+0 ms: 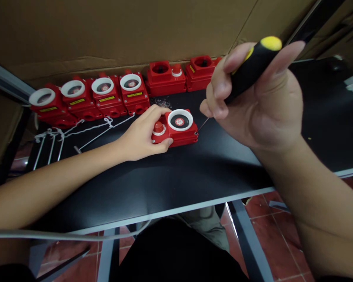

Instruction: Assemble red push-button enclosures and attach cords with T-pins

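Note:
My left hand (148, 135) grips a red alarm box (182, 137) from its left side, with the thumb along the front and the fingers behind. The box lies on the black tabletop and has a white ring around a dark round face, plus a red knob near my palm. Raised at the right, my right hand (259, 94) is wrapped around the black and yellow handle of a screwdriver (253, 66). Its thin shaft slants down to the right end of the box, close to a corner screw; whether the tip touches is hard to tell.
Several red boxes with white rings (102, 92) stand along the back left, and two without rings (166, 80) are behind my left hand. White cords and metal T-shaped rods (90, 140) lie at the left. A cardboard wall (120, 31) closes off the back.

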Demonstrator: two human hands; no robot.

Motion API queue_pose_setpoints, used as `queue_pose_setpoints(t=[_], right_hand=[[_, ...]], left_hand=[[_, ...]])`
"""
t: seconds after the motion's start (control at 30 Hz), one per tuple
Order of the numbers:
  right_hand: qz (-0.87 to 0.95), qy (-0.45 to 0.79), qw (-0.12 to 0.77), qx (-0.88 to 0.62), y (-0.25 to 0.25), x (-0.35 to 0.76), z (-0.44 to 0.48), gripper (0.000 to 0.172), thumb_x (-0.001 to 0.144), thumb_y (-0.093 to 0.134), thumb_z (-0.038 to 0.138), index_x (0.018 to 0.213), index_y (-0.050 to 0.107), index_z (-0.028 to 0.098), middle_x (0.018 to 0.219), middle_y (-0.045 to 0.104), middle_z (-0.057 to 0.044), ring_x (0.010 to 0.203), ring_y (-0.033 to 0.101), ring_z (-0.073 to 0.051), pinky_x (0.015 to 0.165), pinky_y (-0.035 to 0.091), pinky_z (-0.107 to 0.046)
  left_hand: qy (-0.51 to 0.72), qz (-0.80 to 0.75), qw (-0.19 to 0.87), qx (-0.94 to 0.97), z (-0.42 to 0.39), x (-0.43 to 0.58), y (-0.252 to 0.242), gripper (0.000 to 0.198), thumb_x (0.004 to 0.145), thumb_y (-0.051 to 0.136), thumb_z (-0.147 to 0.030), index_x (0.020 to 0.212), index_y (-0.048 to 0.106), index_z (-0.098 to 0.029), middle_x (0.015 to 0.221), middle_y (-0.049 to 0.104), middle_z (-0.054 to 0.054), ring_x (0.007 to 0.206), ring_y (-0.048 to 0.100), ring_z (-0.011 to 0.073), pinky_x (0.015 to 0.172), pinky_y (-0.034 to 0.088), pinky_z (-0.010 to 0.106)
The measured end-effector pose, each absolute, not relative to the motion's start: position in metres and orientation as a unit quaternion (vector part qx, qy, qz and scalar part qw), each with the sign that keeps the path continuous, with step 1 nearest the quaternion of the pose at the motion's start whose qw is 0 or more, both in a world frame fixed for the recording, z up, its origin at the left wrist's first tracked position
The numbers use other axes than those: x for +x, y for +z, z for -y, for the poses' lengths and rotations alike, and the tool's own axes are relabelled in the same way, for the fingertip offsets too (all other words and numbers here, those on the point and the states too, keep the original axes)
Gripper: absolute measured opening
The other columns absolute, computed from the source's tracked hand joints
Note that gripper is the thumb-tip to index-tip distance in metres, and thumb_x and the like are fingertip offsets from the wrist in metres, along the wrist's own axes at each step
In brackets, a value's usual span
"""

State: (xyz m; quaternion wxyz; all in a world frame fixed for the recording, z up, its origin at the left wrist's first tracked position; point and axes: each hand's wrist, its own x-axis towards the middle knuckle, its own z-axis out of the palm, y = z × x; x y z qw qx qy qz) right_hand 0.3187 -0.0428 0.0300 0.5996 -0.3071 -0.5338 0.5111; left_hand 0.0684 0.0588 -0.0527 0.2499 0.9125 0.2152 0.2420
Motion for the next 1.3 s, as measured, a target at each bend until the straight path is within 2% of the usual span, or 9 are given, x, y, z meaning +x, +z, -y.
queue_pose_setpoints(t=[0.17,0.37,0.5,0.57,0.63,0.73,0.93,1.17,1.3], right_hand=[[0.541,0.507,0.608,-0.282,0.027,0.318,0.045,0.018,0.102,0.097,0.048,0.102,0.089,0.031,0.091,0.079,0.004,0.073,0.07,-0.016,0.076,0.059,-0.034],[0.533,0.503,0.619,-0.283,0.031,0.314,0.043,0.047,0.075,0.117,0.047,0.09,0.077,0.027,0.085,0.078,0.008,0.062,0.065,-0.013,0.068,0.058,-0.035],[0.515,0.518,0.612,-0.304,0.038,0.312,0.044,0.05,0.08,0.113,0.028,0.087,0.064,0.03,0.065,0.059,0.013,0.049,0.037,-0.012,0.055,0.037,-0.033],[0.514,0.528,0.601,-0.309,0.041,0.312,0.045,0.04,0.087,0.108,0.034,0.092,0.068,0.03,0.062,0.05,0.013,0.05,0.028,-0.014,0.055,0.031,-0.034],[0.526,0.534,0.585,-0.309,0.043,0.314,0.046,0.025,0.099,0.098,0.045,0.102,0.078,0.029,0.065,0.05,0.009,0.054,0.03,-0.016,0.059,0.037,-0.035],[0.537,0.532,0.586,-0.291,0.042,0.317,0.045,0.023,0.11,0.085,0.05,0.104,0.086,0.028,0.072,0.054,0.004,0.06,0.038,-0.02,0.066,0.047,-0.038],[0.537,0.537,0.586,-0.283,0.03,0.32,0.044,0.029,0.1,0.095,0.06,0.097,0.091,0.031,0.086,0.073,0.002,0.073,0.064,-0.019,0.081,0.057,-0.035],[0.556,0.498,0.602,-0.284,0.023,0.324,0.045,0.031,0.092,0.101,0.06,0.105,0.092,0.033,0.099,0.081,0.001,0.084,0.072,-0.019,0.084,0.06,-0.036],[0.564,0.477,0.609,-0.287,0.026,0.324,0.044,0.041,0.081,0.113,0.049,0.094,0.081,0.028,0.098,0.08,0.003,0.081,0.073,-0.018,0.082,0.064,-0.035]], left_hand=[[0.237,-0.224,0.251,0.911,-0.059,0.069,-0.052,0.063,0.092,0.074,-0.052,0.146,0.063,-0.02,0.145,0.075,0.015,0.125,0.071,0.0347,0.118,0.06,0.052],[0.243,-0.217,0.247,0.913,-0.059,0.068,-0.054,0.065,0.093,0.074,-0.053,0.147,0.063,-0.019,0.147,0.074,0.017,0.128,0.071,0.0351,0.118,0.06,0.052],[0.25,-0.211,0.249,0.912,-0.058,0.069,-0.055,0.064,0.094,0.072,-0.052,0.146,0.065,-0.016,0.14,0.074,0.015,0.124,0.073,0.0328,0.114,0.061,0.048],[0.25,-0.214,0.25,0.911,-0.058,0.069,-0.055,0.064,0.094,0.072,-0.051,0.147,0.065,-0.016,0.138,0.074,0.015,0.123,0.072,0.0326,0.113,0.061,0.047],[0.246,-0.219,0.252,0.91,-0.058,0.069,-0.055,0.064,0.093,0.071,-0.052,0.147,0.065,-0.017,0.139,0.074,0.014,0.123,0.072,0.033,0.114,0.061,0.048],[0.241,-0.222,0.256,0.909,-0.058,0.069,-0.055,0.065,0.092,0.073,-0.052,0.147,0.064,-0.02,0.14,0.073,0.014,0.124,0.072,0.0336,0.115,0.061,0.05],[0.249,-0.21,0.252,0.911,-0.06,0.069,-0.055,0.062,0.093,0.075,-0.049,0.146,0.064,-0.02,0.141,0.074,0.014,0.124,0.072,0.034,0.115,0.061,0.05],[0.242,-0.224,0.249,0.911,-0.059,0.069,-0.055,0.063,0.093,0.075,-0.055,0.146,0.063,-0.022,0.138,0.075,0.013,0.121,0.071,0.0339,0.113,0.06,0.05],[0.243,-0.221,0.245,0.912,-0.06,0.069,-0.054,0.063,0.094,0.074,-0.056,0.145,0.064,-0.021,0.137,0.075,0.013,0.12,0.071,0.0335,0.111,0.061,0.049]])
